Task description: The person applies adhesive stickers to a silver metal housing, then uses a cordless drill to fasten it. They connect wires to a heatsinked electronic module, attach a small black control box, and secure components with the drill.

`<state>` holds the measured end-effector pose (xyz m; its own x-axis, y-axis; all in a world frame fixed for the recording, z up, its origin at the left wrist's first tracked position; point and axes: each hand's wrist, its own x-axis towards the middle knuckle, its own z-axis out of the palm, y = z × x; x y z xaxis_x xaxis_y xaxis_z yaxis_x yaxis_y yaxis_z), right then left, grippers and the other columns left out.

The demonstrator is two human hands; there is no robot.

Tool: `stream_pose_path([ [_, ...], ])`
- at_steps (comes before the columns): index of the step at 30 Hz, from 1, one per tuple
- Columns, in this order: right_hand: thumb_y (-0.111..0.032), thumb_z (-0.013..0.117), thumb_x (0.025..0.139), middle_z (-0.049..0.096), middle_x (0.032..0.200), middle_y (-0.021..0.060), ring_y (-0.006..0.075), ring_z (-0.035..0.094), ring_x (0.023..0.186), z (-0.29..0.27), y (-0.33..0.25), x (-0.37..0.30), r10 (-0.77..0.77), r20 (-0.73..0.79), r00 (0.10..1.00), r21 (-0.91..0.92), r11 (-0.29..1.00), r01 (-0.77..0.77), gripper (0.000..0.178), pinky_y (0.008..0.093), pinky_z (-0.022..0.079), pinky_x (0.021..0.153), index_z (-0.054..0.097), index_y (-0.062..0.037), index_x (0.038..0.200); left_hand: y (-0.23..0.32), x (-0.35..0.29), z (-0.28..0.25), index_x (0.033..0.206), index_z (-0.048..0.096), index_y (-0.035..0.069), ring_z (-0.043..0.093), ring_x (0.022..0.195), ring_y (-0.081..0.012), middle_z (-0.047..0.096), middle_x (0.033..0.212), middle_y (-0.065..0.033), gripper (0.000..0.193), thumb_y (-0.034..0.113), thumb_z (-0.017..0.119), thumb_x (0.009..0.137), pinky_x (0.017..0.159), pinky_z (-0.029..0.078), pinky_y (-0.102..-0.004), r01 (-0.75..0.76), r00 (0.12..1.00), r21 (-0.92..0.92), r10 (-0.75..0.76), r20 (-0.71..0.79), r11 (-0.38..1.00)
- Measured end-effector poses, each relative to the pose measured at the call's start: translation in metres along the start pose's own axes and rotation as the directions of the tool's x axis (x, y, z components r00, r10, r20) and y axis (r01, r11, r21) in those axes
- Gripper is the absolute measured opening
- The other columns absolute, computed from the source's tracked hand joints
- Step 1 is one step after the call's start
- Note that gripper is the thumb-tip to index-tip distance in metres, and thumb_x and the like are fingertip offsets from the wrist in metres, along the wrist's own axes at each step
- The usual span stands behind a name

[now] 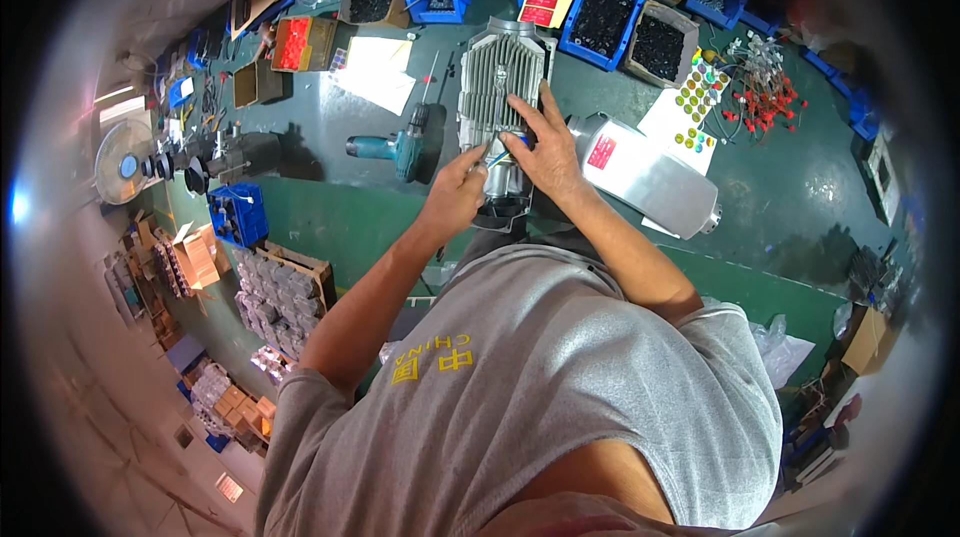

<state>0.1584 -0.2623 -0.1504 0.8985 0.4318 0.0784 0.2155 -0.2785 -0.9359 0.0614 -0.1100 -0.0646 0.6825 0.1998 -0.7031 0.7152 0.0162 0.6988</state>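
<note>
A finned grey metal housing lies lengthwise on the bench in front of me, its near end reaching the bench edge. My left hand is closed in a pinch at the left side of its lower part; whatever sits between the fingertips is too small to make out. My right hand rests on the housing's right side, fingers spread over the fins and thumb stretched toward the left fingertips. A short blue strand shows between both hands. Left of the housing lies a teal power screwdriver with a long bit.
A smooth silver cover with a red label lies to the right, partly over a sticker sheet. Red-tipped wires are heaped beyond it. Blue bins of small parts line the back. White paper lies behind the screwdriver.
</note>
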Motion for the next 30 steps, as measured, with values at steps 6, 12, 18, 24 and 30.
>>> stream_pose_path([
  [6,-0.012,0.062,0.094,0.035,0.157,0.0343,0.0493,0.047,0.138,-0.007,0.006,0.001,-0.022,0.047,0.999,-0.033,0.999,0.024,0.046,0.0458,0.044,0.111,0.062,-0.016,0.14,-0.01,-0.011,-0.002,0.116,0.063,0.002,0.041,0.046,-0.0059,0.048,0.063,0.0022,0.024,0.021,0.051,0.106,0.04,0.032,-0.0237,-0.012,1.0,0.038,0.011,0.017,0.999],
  [12,-0.014,0.066,0.091,0.032,0.159,0.0337,0.0486,0.043,0.142,-0.005,0.008,-0.003,-0.046,0.055,0.997,-0.014,0.999,0.047,0.053,0.0456,0.043,0.113,0.059,-0.0166,0.144,-0.019,-0.008,0.006,0.111,0.065,-0.001,0.048,0.049,-0.0076,0.055,0.065,-0.0004,0.024,0.021,0.057,0.102,0.043,0.037,-0.0256,0.006,0.997,0.178,0.007,-0.073,0.984],
  [18,-0.011,0.071,0.085,0.027,0.16,0.0353,0.0479,0.038,0.146,-0.006,0.005,-0.002,0.006,0.088,0.996,0.002,1.0,-0.006,0.062,0.0446,0.04,0.115,0.058,-0.0169,0.145,-0.017,0.003,-0.006,0.103,0.067,-0.004,0.06,0.062,-0.0213,0.064,0.071,-0.011,0.025,0.02,0.061,0.097,0.057,0.047,-0.0358,-0.114,0.986,0.401,0.153,-0.066,0.909],
  [24,-0.004,0.068,0.083,0.032,0.157,0.037,0.0393,0.066,0.117,0.011,0.002,0.0,0.076,-0.031,0.997,-0.015,0.997,-0.077,0.059,0.0382,0.057,0.085,0.062,-0.0156,0.14,-0.016,0.004,-0.005,0.099,0.065,-0.005,0.067,0.09,-0.0479,0.067,0.085,-0.0289,0.025,0.02,0.063,0.094,0.078,0.051,-0.0512,-0.177,0.965,0.504,0.25,-0.08,0.845],
  [30,-0.009,0.07,0.079,0.025,0.157,0.0425,0.0527,0.043,0.139,-0.012,-0.013,0.005,0.066,0.142,0.988,-0.073,0.996,-0.056,0.064,0.0448,0.044,0.113,0.057,-0.012,0.142,-0.013,0.003,-0.007,0.1,0.065,-0.004,0.067,0.09,-0.0481,0.067,0.086,-0.0295,0.026,0.021,0.064,0.094,0.078,0.051,-0.0518,-0.16,0.968,0.547,0.239,-0.076,0.821],
])
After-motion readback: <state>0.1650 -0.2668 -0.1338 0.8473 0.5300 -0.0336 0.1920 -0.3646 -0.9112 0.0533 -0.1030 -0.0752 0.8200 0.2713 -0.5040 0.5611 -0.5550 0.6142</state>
